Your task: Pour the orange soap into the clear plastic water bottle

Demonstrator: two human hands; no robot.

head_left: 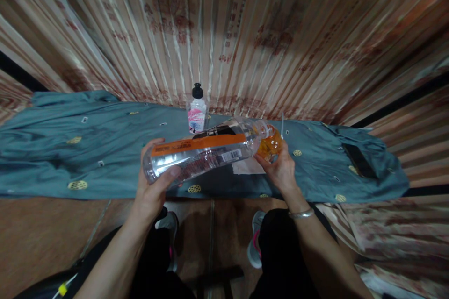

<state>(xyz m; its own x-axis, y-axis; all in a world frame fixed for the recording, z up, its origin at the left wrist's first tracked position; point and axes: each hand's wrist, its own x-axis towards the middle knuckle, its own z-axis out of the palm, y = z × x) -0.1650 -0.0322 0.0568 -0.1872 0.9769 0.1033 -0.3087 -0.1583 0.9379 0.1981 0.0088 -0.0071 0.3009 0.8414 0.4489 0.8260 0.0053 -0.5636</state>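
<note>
My left hand point(156, 177) is wrapped round the base end of a large clear plastic bottle point(199, 149) with an orange label and a barcode. The bottle lies nearly level in the air, its neck slightly raised and pointing right. My right hand point(282, 168) closes round a small see-through container point(270, 145) with amber contents, right at the bottle's neck. Whether the two touch, I cannot tell, and the container's lower part is hidden by my fingers. A thin pale straw-like stick point(282, 125) rises just behind my right hand. Below the neck lies a white tissue point(249, 166).
A pump-less squeeze bottle point(197, 112) with a black cap and pink label stands at the back of the teal cloth-covered table point(115, 149). A dark phone point(358, 160) lies to the right. A patterned curtain point(224, 32) hangs behind the table.
</note>
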